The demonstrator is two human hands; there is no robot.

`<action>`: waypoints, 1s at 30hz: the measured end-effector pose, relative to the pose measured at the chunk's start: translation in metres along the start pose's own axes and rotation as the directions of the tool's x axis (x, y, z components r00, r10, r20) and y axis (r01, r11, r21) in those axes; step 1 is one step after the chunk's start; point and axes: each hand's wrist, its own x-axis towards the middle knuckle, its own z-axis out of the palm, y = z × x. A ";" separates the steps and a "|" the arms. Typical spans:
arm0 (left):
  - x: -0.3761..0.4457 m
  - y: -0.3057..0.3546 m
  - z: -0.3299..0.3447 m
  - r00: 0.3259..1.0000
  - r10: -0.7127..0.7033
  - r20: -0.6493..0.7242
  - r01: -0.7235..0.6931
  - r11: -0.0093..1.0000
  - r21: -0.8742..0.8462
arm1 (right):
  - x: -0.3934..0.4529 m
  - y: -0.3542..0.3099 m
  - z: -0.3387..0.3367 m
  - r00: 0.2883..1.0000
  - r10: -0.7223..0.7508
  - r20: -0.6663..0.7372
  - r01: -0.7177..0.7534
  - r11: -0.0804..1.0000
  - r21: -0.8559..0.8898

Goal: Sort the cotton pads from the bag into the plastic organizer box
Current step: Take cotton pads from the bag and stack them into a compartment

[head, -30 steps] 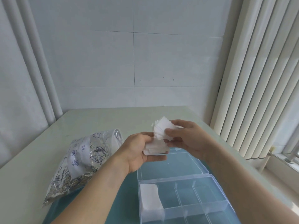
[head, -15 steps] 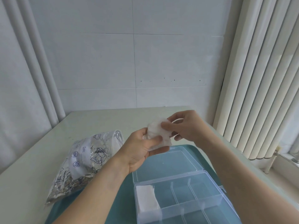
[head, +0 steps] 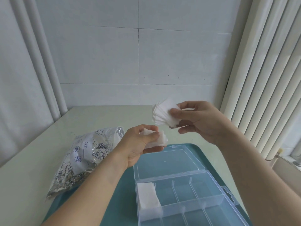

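My right hand (head: 197, 121) pinches a fanned stack of white square cotton pads (head: 164, 113), raised above the table at the right. Lower and to the left, my left hand (head: 138, 144) grips a smaller clump of cotton pads (head: 158, 140) over the far edge of the open lid. The clear plastic organizer box (head: 211, 199) lies open below, lid flat behind it. Its far-left compartment holds a stack of pads (head: 146, 196); the other compartments look bare. The silvery printed bag (head: 84, 157) lies on the table to the left.
A teal tray (head: 187, 146) sits under the box on a pale green table (head: 48, 152). White wall panels stand behind, vertical blinds (head: 268, 79) close on the right, and a window sill at the far right.
My hands were together on one bundle of pads; now they have parted. The right hand rose up and right with a fanned stack, and the left keeps a smaller clump.
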 end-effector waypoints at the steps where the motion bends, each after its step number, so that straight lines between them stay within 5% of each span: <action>1: 0.000 0.001 0.000 0.999 0.006 0.039 -0.007 1.000 0.014 | 0.002 0.005 0.004 1.000 0.027 -0.003 -0.027 0.999 -0.033; 5: -0.005 0.008 0.000 0.968 0.029 0.248 -0.044 0.998 0.054 | 0.011 0.025 0.013 0.995 0.079 -0.063 -0.090 0.979 -0.182; 17: -0.008 0.012 -0.009 0.908 0.024 0.418 -0.053 0.997 0.058 | 0.017 0.029 -0.005 0.998 -0.049 0.029 0.056 0.780 -0.623; 22: -0.009 0.012 -0.010 0.892 0.009 0.453 -0.037 0.998 0.052 | 0.019 0.032 -0.001 0.953 -0.292 0.081 0.272 0.706 -0.654; 30: -0.013 0.017 -0.004 0.918 -0.030 0.397 0.040 0.999 -0.015 | 0.021 0.039 0.003 0.944 -0.306 0.123 0.323 0.782 -0.534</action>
